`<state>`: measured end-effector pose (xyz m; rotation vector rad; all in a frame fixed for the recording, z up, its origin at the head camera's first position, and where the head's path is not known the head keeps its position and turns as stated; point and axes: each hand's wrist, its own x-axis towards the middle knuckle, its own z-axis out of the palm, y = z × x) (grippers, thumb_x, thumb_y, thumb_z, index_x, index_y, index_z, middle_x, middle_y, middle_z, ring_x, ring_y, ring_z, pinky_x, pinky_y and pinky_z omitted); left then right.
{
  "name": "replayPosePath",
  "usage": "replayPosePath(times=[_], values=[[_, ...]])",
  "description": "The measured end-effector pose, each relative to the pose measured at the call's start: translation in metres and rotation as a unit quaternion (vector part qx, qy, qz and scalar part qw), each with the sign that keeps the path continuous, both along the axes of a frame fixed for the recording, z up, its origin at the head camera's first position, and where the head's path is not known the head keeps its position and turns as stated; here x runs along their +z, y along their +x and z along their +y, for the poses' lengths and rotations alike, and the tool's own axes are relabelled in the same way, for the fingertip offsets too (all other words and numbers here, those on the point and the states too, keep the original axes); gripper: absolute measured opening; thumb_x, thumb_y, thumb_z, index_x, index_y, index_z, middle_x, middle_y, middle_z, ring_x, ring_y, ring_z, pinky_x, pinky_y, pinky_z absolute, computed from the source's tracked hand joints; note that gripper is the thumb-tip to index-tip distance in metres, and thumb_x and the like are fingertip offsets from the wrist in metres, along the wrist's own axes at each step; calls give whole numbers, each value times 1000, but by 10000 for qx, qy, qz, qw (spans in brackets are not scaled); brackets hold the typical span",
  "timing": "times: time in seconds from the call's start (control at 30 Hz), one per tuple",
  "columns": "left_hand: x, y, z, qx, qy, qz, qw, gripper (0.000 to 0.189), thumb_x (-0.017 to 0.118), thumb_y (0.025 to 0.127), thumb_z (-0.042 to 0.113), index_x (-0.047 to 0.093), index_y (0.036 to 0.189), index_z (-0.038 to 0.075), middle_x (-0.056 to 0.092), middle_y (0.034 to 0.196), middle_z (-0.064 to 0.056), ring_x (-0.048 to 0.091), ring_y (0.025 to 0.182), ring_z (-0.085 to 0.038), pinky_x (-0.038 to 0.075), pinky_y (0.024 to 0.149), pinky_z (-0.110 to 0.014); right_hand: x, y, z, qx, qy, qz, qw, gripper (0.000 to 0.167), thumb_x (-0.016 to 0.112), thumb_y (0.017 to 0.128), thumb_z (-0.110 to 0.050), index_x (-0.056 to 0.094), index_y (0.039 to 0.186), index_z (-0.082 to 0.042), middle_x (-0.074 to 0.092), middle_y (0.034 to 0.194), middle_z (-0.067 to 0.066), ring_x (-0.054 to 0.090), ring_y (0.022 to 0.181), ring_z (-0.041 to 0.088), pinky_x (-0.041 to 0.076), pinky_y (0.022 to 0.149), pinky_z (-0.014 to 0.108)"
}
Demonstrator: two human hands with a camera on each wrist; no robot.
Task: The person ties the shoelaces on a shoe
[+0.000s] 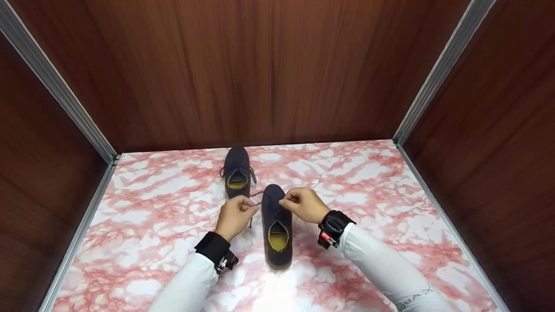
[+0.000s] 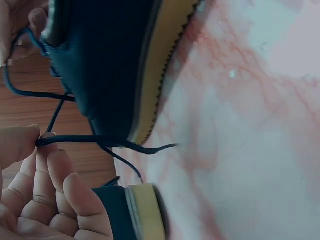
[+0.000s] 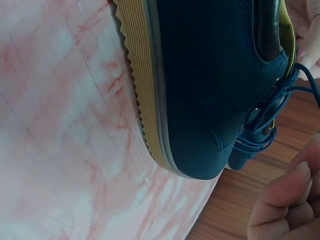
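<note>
A dark navy lace-up shoe (image 1: 270, 200) with a yellow lining stands between my hands, toe pointing away. My left hand (image 1: 233, 217), at its left side, pinches one part of its shoelace (image 2: 85, 139) between thumb and fingers; the loose end hangs past the fingertips. Over the shoe's right side is my right hand (image 1: 308, 205), thumb and forefinger brought together. In the left wrist view the right hand's fingertips meet a bent loop of the lace at the upper left. The right wrist view cuts off those fingertips at its edge.
The matching shoe (image 1: 237, 159) stands farther back and to the left, its laces at both sides. Both shoes are on a red-and-white marbled surface (image 1: 143, 216). Brown wood-look panels (image 1: 260, 78) with grey metal edging (image 1: 438, 73) enclose the back and sides.
</note>
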<state>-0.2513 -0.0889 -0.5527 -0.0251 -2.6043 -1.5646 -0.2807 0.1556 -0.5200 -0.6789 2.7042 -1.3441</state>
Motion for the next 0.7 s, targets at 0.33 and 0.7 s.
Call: replayPosePath(times=[0.33, 0.7], values=[[15, 5, -4, -41, 281, -33, 9996, 10, 81, 88, 18, 74, 86, 12, 70, 70, 2, 60, 64, -8, 49, 65, -26, 3, -2, 3, -224, 170, 80, 9996, 24, 75, 96, -22, 71, 75, -12, 52, 65, -10, 46, 60, 3, 37, 59, 19], [25, 13, 1, -203, 1626, -476, 9853, 9, 78, 88, 9, 71, 91, 3, 75, 72, -6, 67, 61, -11, 56, 61, -25, 2, -4, 4, -277, 145, 155, 9994, 25, 75, 96, -20, 70, 73, -12, 50, 63, -10, 44, 58, 1, 36, 58, 19]])
